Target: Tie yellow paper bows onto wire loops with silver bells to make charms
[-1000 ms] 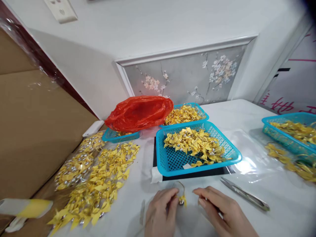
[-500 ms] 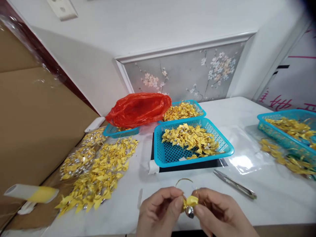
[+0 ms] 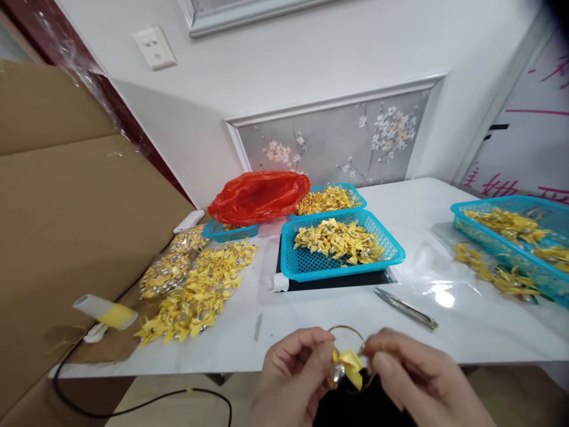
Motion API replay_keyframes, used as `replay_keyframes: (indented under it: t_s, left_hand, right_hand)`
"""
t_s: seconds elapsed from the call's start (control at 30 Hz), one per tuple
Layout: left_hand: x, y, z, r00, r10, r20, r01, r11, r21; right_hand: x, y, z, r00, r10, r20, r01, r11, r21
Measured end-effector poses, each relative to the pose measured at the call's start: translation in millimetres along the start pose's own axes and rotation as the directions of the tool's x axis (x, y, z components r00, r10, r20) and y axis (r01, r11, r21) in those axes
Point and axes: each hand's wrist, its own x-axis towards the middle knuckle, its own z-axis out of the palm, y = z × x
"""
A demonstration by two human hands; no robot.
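My left hand pinches a yellow ribbon bow at its left side, between thumb and fingers. A shiny silver bell hangs at the front of the bow. From the bow a thin gold cord arches up and over to my right hand, whose thumb and forefinger are closed on it. Both hands are just off the table's front edge. Beyond them a pair of thread snips lies on the white table.
A blue basket of similar bows stands mid-table, with more blue baskets behind and at the right. A red plastic bag sits at the back. Piled bows, a yellow-and-white tube and a cardboard box occupy the left.
My right hand has moved off the bow, rightward along the cord, and the cord now shows as a wider loop. The bow has turned in my left hand. The view has shifted.
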Motion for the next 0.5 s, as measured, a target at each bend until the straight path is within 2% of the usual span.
replay_keyframes:
  t_s: [0.07, 0.1, 0.17, 0.2, 0.23, 0.3, 0.37, 0.5]
  left_hand:
    - [-7.5, -5.2, -1.9, 0.991, 0.133, -0.007, -0.131, 0.979, 0.154]
    - [-11.4, -7.2, -3.0, 0.979, 0.203, -0.004, -0.197, 0.953, 0.231]
    - [-19.2, -9.6, -5.0, 0.957, 0.287, 0.050, -0.287, 0.898, 0.334]
    - [-22.9, -10.3, -5.7, 0.951, 0.295, 0.098, -0.310, 0.885, 0.348]
    - [-26.6, -10.7, -6.0, 0.945, 0.291, 0.149, -0.325, 0.883, 0.339]
    - [-33.8, -11.6, -5.6, 0.929, 0.296, 0.220, -0.348, 0.902, 0.257]
    - [-40.3, -13.2, -5.1, 0.916, 0.328, 0.230, -0.365, 0.921, 0.138]
    - [-47.7, -15.3, -10.8, 0.910, 0.344, 0.231, -0.355, 0.935, 0.006]
  right_hand:
    - [-6.7, -3.9, -11.5, 0.980, -0.099, -0.172, 0.095, 0.995, -0.033]
    - [-10.1, -6.4, -15.1, 0.966, -0.174, -0.192, 0.163, 0.984, -0.073]
    - [-16.3, -11.8, -17.9, 0.954, -0.294, -0.065, 0.280, 0.946, -0.166]
    - [-18.9, -14.1, -17.1, 0.950, -0.311, 0.014, 0.308, 0.931, -0.194]
    - [-21.1, -16.0, -14.9, 0.952, -0.299, 0.067, 0.306, 0.931, -0.201]
    - [-24.2, -17.7, -7.2, 0.968, -0.235, 0.085, 0.244, 0.961, -0.127]
    - [-25.6, -17.0, 3.7, 0.985, -0.159, 0.061, 0.157, 0.987, 0.031]
    - [-24.6, -16.4, 26.0, 0.993, -0.083, 0.085, 0.056, 0.957, 0.286]
